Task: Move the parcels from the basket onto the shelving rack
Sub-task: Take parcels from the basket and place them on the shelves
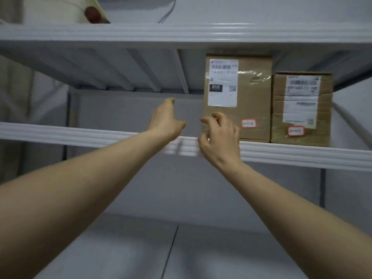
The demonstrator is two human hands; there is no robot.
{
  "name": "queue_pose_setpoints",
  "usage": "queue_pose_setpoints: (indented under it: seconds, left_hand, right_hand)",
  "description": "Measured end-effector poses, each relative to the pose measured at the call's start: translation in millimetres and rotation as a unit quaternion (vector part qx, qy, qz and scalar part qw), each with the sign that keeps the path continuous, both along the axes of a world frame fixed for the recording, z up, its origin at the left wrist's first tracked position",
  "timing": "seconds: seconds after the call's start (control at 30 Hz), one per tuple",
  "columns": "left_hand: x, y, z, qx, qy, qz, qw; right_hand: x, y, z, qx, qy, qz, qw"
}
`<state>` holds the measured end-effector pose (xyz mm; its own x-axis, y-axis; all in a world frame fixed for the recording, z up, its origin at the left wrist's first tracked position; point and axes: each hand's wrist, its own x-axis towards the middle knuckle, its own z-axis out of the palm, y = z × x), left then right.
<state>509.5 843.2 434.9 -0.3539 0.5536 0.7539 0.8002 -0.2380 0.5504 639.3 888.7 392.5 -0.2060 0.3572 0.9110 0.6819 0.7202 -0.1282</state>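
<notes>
Seemingly set label-out for reading, the tall parcel (251,93) and short parcel (302,109) share the shelf (80,133); left grip (166,119) spread, right grip (219,135) loosely curled, both empty.

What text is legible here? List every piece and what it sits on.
"01" plus a blurred third digit: black patch on the taller box's white label.
Rest of that label, and its red-edged sticker: unreadable.
On the shorter box, label and red-edged tag: unreadable.
</notes>
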Motion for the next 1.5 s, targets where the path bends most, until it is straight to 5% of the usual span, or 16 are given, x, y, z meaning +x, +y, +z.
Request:
queue_pose_setpoints:
  seconds: [0.17, 0.37, 0.5, 0.73, 1.17, 1.5]
  left_hand:
    - [-72, -82, -57, -0.041, 0.046, 0.174, 0.983]
    - [-152, -208, -165, -0.254, -0.002, 0.346, 0.903]
    - [-191, -276, -238, -0.385, -0.072, 0.354, 0.849]
    - [-261, -417, -358, -0.462, -0.217, 0.371, 0.776]
    - [-358, -649, -506, -0.43, -0.445, 0.434, 0.655]
    - [-436, -738, -547, -0.351, -0.568, 0.491, 0.56]
  right_hand:
    - [-89, -40, -34, 0.001, -0.064, 0.171, 0.983]
    - [-195, -127, -131, -0.143, -0.218, 0.355, 0.898]
    - [-240, -190, -200, -0.229, -0.309, 0.374, 0.844]
    - [-339, -326, -287, -0.292, -0.414, 0.423, 0.751]
    - [-502, -518, -432, -0.367, -0.548, 0.448, 0.604]
    - [-646, -607, -497, -0.394, -0.596, 0.496, 0.494]
